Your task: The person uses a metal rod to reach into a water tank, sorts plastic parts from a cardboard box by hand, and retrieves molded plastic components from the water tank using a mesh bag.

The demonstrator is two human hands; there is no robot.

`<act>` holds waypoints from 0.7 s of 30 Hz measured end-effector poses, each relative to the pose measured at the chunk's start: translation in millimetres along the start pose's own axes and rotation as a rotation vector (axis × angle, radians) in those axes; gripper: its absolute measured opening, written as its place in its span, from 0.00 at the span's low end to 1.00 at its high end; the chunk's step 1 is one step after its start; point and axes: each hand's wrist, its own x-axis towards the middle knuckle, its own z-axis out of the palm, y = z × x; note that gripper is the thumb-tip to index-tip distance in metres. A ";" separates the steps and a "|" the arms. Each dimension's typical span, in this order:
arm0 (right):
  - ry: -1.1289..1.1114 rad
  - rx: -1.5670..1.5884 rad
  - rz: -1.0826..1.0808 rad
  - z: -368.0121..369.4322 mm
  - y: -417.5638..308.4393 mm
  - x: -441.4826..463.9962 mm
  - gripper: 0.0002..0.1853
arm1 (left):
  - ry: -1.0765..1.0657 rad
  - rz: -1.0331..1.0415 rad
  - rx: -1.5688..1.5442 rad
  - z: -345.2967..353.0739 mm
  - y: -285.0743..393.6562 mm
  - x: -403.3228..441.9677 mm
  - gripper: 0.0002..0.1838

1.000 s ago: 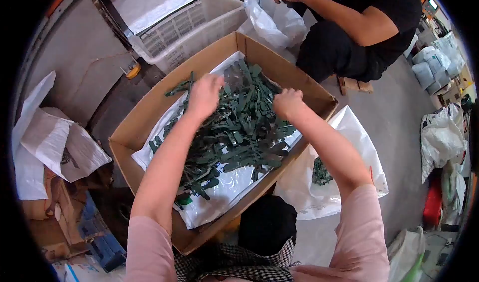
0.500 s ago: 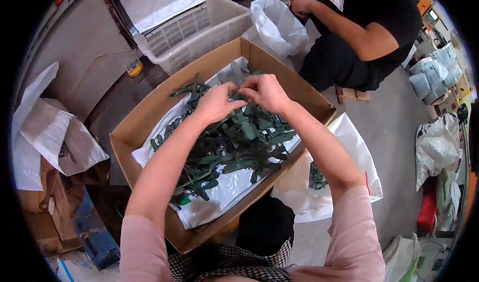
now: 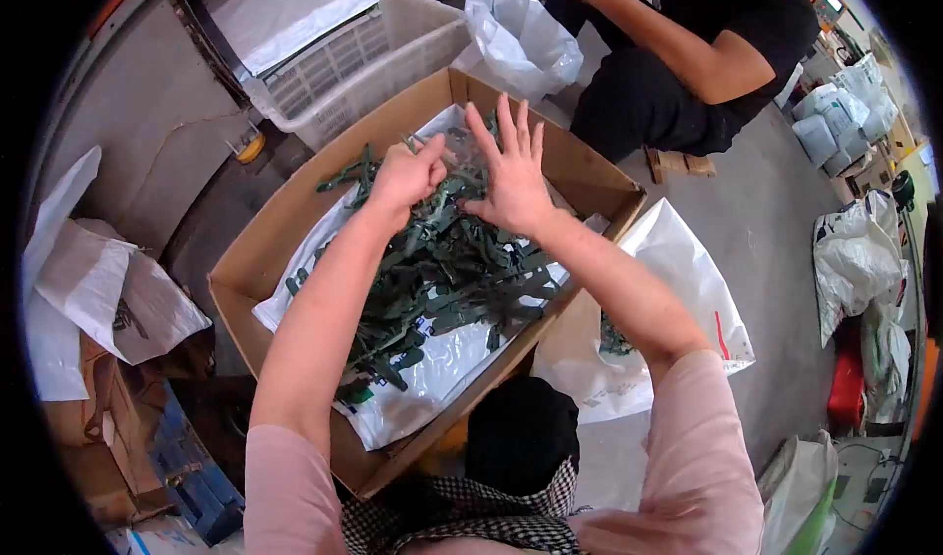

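Observation:
Inside a cardboard box (image 3: 257, 250) lies a heap of dark green plastic parts (image 3: 447, 270), many of them thin and branched, on a white plastic sheet (image 3: 452, 344). My left hand (image 3: 405, 177) is over the far part of the heap, its fingers curled in; what they hold is hidden. To its right, my right hand (image 3: 516, 182) has its fingers spread above the parts, with the thumb low near the heap. Nothing shows in its grasp.
Beyond the box are a white plastic crate (image 3: 354, 79) and a white bag (image 3: 521, 39). A seated person (image 3: 678, 74) is at the back right. An open white sack (image 3: 678, 290) with green pieces stands right of the box. Sacks (image 3: 108, 270) lie left.
My hands were close together over the heap and have moved apart. The right hand's fingers have opened out; the left hand's have curled. The whole view has shifted slightly.

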 end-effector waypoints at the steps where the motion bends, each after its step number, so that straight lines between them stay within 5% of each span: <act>1: 0.090 -0.026 -0.122 -7.9 2.5 1.9 0.53 | -0.048 0.021 -0.013 -3.2 1.5 -0.7 0.16; 4: -0.026 0.074 -0.203 5.8 32.0 11.5 0.39 | -0.259 -0.065 0.021 -5.2 3.6 -5.2 0.16; 5: -0.147 0.283 -0.120 0.9 39.3 12.1 0.24 | -0.240 -0.010 -0.044 1.8 -2.0 -6.1 0.17; 6: -0.143 0.284 -0.118 4.0 39.9 11.6 0.24 | -0.241 -0.009 -0.039 7.4 -8.0 -0.6 0.17; 8: -0.519 0.537 0.292 13.2 40.3 7.4 0.21 | 0.064 0.385 0.155 16.2 -17.1 9.1 0.18; 10: -0.525 0.777 0.539 24.7 31.2 -2.5 0.20 | 0.074 0.444 0.359 19.3 -24.1 8.6 0.15; 14: -0.659 0.827 0.628 26.8 33.5 -7.5 0.22 | 0.260 0.551 0.741 25.2 -30.6 1.9 0.12; 16: -0.613 0.538 0.484 25.4 34.9 -12.4 0.29 | 0.353 0.678 0.722 19.5 -41.1 10.2 0.13; 18: -0.536 0.126 0.358 26.4 44.8 -15.6 0.38 | 0.260 0.386 0.222 9.0 -43.1 24.5 0.17; 19: -0.588 0.111 0.334 24.9 53.9 -15.9 0.52 | 0.170 0.273 -0.004 5.3 -35.7 19.6 0.18; 21: -0.510 0.427 0.260 22.3 48.1 -13.6 0.55 | 0.077 0.160 -0.222 5.5 -19.0 9.8 0.18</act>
